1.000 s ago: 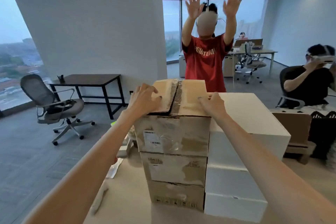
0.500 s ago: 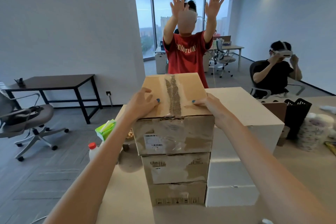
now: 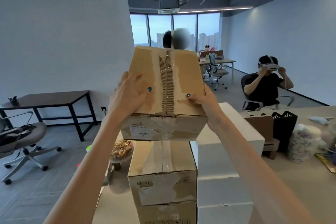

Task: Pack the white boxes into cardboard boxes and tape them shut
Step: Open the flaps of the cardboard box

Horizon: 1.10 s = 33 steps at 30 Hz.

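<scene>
A worn cardboard box with a torn strip down its closed top is lifted clear above a stack of two taped cardboard boxes. My left hand grips its left side with the thumb on top. On the right side, my right hand holds it the same way. The box is tilted, its top facing me. Stacked white boxes stand right of the cardboard stack on the table.
A person stands behind the lifted box, mostly hidden. Another person sits at the right with a headset. A bowl of nuts is left of the stack. Black bins and clutter sit at the right. A dark desk and chair stand left.
Both hands have lifted the top cardboard box up off the stack and tilted it toward me. The standing person's raised hands are no longer seen.
</scene>
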Each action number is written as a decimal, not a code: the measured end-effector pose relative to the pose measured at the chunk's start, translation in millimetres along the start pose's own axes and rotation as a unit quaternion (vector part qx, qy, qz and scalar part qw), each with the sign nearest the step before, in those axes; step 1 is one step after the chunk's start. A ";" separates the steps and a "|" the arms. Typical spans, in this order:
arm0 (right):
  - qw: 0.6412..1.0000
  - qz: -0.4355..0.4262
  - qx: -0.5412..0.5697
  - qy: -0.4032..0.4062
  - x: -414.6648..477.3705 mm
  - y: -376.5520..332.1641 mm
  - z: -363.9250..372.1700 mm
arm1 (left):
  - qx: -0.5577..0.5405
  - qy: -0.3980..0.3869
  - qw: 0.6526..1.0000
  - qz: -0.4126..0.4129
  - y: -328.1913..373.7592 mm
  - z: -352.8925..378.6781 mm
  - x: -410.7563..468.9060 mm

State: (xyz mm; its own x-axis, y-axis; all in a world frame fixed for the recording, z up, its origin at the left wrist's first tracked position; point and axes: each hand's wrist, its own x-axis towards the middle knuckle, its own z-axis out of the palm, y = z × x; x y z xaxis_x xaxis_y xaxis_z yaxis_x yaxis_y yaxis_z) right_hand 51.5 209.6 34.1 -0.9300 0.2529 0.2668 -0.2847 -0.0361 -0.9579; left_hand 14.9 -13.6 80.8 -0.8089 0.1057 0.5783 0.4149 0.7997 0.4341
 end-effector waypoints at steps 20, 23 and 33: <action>0.997 -0.073 -0.002 -0.027 -37.0 -48.3 -305.1 | -0.065 0.059 0.996 0.006 269.8 131.1 -76.4; 0.998 -0.058 -0.002 -0.010 -54.3 -37.1 -364.5 | -0.057 0.031 0.998 -0.009 313.5 168.9 -90.6; 0.997 -0.020 -0.031 0.073 -86.3 -5.9 -511.6 | -0.117 -0.065 0.991 0.019 413.7 269.8 -121.0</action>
State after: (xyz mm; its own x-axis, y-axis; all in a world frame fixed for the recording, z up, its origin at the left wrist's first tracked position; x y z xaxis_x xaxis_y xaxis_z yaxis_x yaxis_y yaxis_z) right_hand 252.6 682.7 -37.3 -0.8729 0.3916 0.2910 -0.3013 0.0364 -0.9528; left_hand 172.0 463.9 4.1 -0.8314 0.2208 0.5099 0.5192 0.6357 0.5713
